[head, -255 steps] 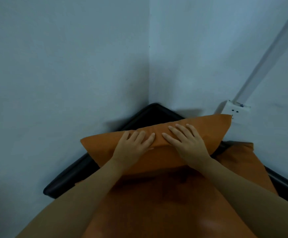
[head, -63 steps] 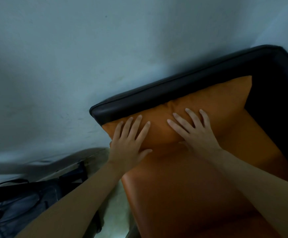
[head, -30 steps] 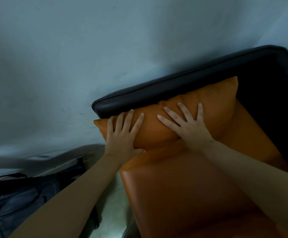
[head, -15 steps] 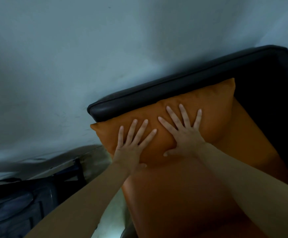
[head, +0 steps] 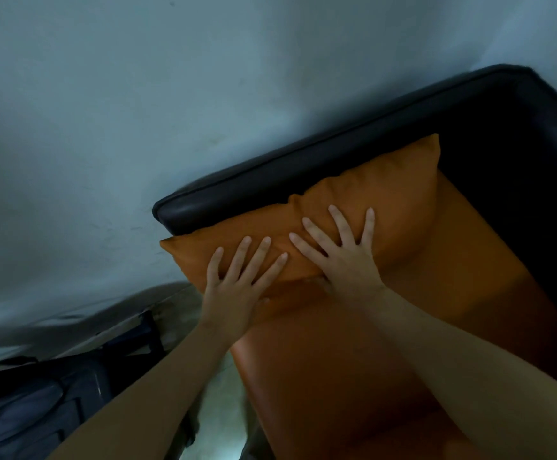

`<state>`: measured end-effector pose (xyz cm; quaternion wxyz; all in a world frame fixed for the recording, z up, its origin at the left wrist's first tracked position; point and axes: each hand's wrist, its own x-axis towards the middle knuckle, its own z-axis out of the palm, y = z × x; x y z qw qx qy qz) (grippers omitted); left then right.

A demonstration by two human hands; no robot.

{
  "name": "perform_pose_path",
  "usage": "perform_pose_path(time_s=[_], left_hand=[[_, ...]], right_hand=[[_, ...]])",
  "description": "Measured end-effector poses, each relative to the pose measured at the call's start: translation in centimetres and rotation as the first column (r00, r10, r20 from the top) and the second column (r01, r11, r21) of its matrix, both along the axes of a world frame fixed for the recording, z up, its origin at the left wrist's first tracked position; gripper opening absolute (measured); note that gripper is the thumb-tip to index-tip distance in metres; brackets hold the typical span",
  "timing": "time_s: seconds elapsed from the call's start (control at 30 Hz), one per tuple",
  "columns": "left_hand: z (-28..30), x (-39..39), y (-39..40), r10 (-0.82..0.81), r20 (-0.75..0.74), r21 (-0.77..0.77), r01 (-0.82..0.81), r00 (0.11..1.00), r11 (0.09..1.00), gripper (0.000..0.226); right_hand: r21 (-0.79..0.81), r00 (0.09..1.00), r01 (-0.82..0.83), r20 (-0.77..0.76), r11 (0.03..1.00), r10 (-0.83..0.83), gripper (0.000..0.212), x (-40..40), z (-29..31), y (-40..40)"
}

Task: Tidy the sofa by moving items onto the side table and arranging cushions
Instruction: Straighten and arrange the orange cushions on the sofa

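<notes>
Cushion (head: pixel 363 207) lies centre frame against the black sofa back (head: pixel 303 164), on the orange seat (head: pixel 353 360). Left hand (head: pixel 237 283) and right hand (head: pixel 340 257) press it flat, fingers splayed. Since a second ago it shifted slightly right, squarer; placement seems nearly finished.

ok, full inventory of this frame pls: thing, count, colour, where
cushion: 1, orange, leaning against the sofa back at the seat's far edge, both hands on it
seat pad: 1, orange, centre to lower right, under the cushion
sofa frame: 1, black, back edge behind the cushion, turning a corner at upper right
wall: 1, pale blue-grey, behind the sofa
dark object: 1, black and grey, floor at lower left; too blurred to identify
floor: pale strip left of the seat
left hand: 1, fingers spread, pressing the cushion's left end
right hand: 1, fingers spread, pressing the cushion's middle
</notes>
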<state>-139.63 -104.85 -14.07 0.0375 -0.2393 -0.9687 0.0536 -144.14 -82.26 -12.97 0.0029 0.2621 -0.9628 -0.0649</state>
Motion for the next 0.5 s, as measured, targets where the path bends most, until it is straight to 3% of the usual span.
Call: perform_pose_path(time_s=[0.23,0.4,0.5], left_hand=[[0.0,0.2,-1.3,-0.032,-0.157,0.074,0.044,0.987,0.996,0.074],[0.0,-0.1,-2.2,-0.065,-0.193,0.158,0.096,0.979,0.983,0.055],[-0.3,1.1,-3.9,-0.039,-0.172,0.159,0.066,0.984,0.985,0.056]], right_hand=[[-0.068,0.997,-0.019,-0.08,0.998,0.013,0.05,1.0,-0.4,-0.3],[-0.155,0.981,-0.08,-0.185,0.985,0.051,0.047,1.2,-0.6,-0.6],[-0.173,0.976,-0.123,-0.199,0.977,0.087,0.046,1.5,-0.5,-2.1]])
